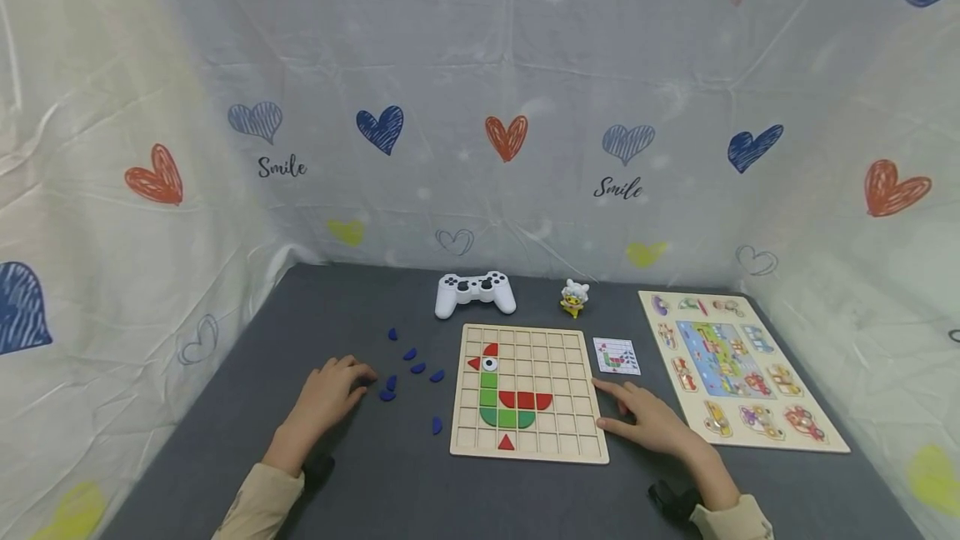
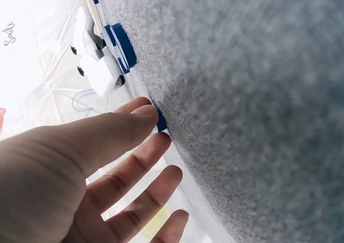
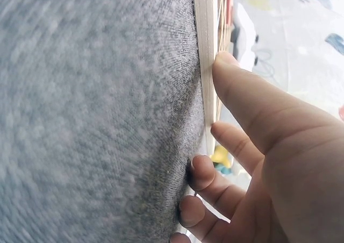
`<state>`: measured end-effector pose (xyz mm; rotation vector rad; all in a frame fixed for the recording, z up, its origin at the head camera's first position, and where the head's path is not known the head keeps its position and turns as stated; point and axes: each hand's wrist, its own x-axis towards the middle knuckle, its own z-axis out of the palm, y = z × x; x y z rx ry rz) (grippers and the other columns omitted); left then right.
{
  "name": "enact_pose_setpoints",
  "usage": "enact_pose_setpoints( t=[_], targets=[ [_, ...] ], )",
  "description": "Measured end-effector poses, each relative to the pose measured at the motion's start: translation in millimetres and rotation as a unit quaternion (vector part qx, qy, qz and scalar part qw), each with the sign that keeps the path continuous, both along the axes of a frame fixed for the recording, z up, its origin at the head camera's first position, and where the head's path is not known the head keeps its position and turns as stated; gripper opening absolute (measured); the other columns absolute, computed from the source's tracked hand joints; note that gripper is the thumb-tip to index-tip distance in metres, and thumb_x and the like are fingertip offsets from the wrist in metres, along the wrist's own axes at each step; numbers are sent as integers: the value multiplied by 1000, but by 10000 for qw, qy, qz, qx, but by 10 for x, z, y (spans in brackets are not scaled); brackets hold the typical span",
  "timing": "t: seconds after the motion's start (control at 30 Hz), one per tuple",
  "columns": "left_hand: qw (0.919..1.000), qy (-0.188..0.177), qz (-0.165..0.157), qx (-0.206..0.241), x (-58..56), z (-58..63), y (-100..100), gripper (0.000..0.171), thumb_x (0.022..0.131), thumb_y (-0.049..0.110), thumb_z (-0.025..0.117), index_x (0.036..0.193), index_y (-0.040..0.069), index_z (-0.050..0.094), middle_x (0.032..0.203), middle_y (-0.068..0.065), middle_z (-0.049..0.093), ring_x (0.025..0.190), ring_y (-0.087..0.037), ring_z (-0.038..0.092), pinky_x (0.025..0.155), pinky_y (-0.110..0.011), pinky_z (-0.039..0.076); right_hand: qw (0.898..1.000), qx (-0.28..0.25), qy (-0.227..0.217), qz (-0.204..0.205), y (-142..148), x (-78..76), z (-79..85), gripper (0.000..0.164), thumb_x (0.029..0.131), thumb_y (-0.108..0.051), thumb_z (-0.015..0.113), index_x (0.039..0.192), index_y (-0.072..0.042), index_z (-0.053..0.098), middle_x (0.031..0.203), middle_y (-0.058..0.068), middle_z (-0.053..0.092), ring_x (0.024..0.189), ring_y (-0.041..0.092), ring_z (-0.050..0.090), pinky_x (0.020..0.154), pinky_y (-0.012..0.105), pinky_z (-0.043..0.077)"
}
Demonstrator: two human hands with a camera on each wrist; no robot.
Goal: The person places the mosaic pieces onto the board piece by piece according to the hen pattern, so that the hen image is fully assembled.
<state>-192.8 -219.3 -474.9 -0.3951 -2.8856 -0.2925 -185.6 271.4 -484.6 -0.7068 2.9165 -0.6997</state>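
A wooden grid board point(image 1: 573, 440) lies on the dark table, carrying a bird-like figure of red and green pieces with a round eye piece point(image 1: 490, 364). A single red triangle point(image 1: 506, 442) sits in its lowest row. My right hand point(image 1: 648, 417) touches the board's right edge with thumb and index finger, its other fingers spread beside it; the thumb point(image 3: 242, 87) lies along that edge. Left of the board, several blue rounded pieces point(image 1: 437, 376) are scattered. My left hand point(image 1: 330, 390) hovers low next to the nearest ones, fingers loosely bent, fingertips close to a blue piece point(image 2: 161, 121).
A white game controller point(image 1: 476, 293) and a small figurine point(image 1: 574, 298) stand behind the board. Right of it lie a printed pattern card point(image 1: 617, 356) and a larger picture puzzle board point(image 1: 817, 436). A heart-printed curtain point(image 1: 555, 215) surrounds the table's back and sides.
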Motion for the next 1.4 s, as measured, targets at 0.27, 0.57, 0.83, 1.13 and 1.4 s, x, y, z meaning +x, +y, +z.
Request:
enact_pose_setpoints(
  t=[0.27, 0.57, 0.83, 1.13, 1.4],
  targets=[
    [10000, 0, -50, -77, -104, 22, -4, 23, 74, 6, 75, 91, 19, 71, 89, -1, 63, 84, -27, 57, 66, -47, 45, 10000, 7, 34, 2, 7, -8, -6, 64, 84, -46, 62, 137, -15, 46, 73, -5, 38, 59, 1, 24, 53, 19, 23],
    [9998, 51, -60, -200, -246, 12, -8, 16, 73, 8, 76, 83, 18, 70, 72, 4, 58, 69, -17, 52, 58, -37, 43, 10000, -11, 85, 34, 11, -5, -14, 63, 84, -46, 62, 137, -15, 46, 73, -5, 37, 59, -1, 23, 53, 19, 23],
    [9995, 224, -118, -192, -260, 20, 64, 9, 77, 17, 74, 84, 18, 67, 82, 1, 59, 77, -22, 56, 63, -43, 46, 10000, -34, 65, 55, 9, -6, -15, 64, 84, -47, 62, 137, -15, 46, 73, -5, 38, 59, 0, 23, 53, 19, 23],
    [9992, 228, -342, -15, -241, 83, 281, 11, 78, 20, 74, 86, 20, 67, 87, 2, 63, 81, -21, 57, 65, -41, 47, 9999, -63, 121, 106, 15, -9, -15, 63, 85, -45, 62, 137, -14, 46, 73, -6, 37, 59, -1, 22, 53, 19, 23],
    [9978, 342, -558, -43, -242, 136, 548, 13, 77, 25, 75, 87, 21, 68, 85, 5, 63, 79, -16, 55, 64, -36, 45, 9998, -59, 116, 129, 11, -7, -7, 63, 85, -44, 63, 136, -13, 46, 73, -6, 37, 59, -1, 22, 53, 19, 23]
  ],
)
